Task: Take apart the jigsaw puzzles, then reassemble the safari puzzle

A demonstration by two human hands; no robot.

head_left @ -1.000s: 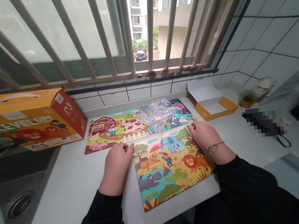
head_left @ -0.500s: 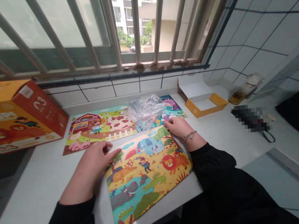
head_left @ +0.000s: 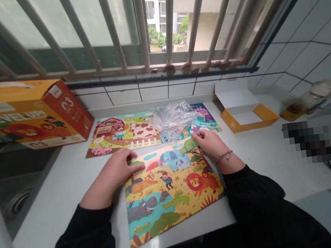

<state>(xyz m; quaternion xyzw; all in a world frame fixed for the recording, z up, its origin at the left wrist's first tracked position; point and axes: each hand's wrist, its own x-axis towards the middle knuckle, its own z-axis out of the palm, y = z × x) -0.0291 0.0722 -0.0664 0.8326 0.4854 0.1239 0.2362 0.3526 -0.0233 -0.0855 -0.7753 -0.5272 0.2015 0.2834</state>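
- Safari jigsaw puzzle (head_left: pixel 176 191) flat, as far as visible, on the white counter (head_left: pixel 54 207), directly in front of the body, slightly skewed, all visible pieces joined into one picture.
- Left hand (head_left: pixel 121 168) at the far left corner; thumb laid over the printed tree, fingers curled beyond the top edge, with a visible gap between; a loose, half-spread grip, no firm pinch apparent.
- Right hand (head_left: pixel 211 144) at the far right corner, bracelet (head_left: pixel 224 157) on the wrist; fingertips drawn close together at the edge, but pinch or mere touch not clear from this view.
- Just changed: left thumb, a second ago beside the left edge, now across the corner; puzzle seemingly a little farther left below the farm-scene board.
- Meaning, by judgement: both far corners now under touch, better placed for steadying or squaring the puzzle than with one side free.
- Behind: farm-scene board (head_left: pixel 118 136) and purple-blue picture board (head_left: pixel 206 118) side by side, crumpled clear plastic wrap (head_left: pixel 175 116) across the join.
- Farther out: orange "LEVEL UP!" carton (head_left: pixel 24 114) at left; small orange-and-white box (head_left: pixel 250 119), lid raised, at right.
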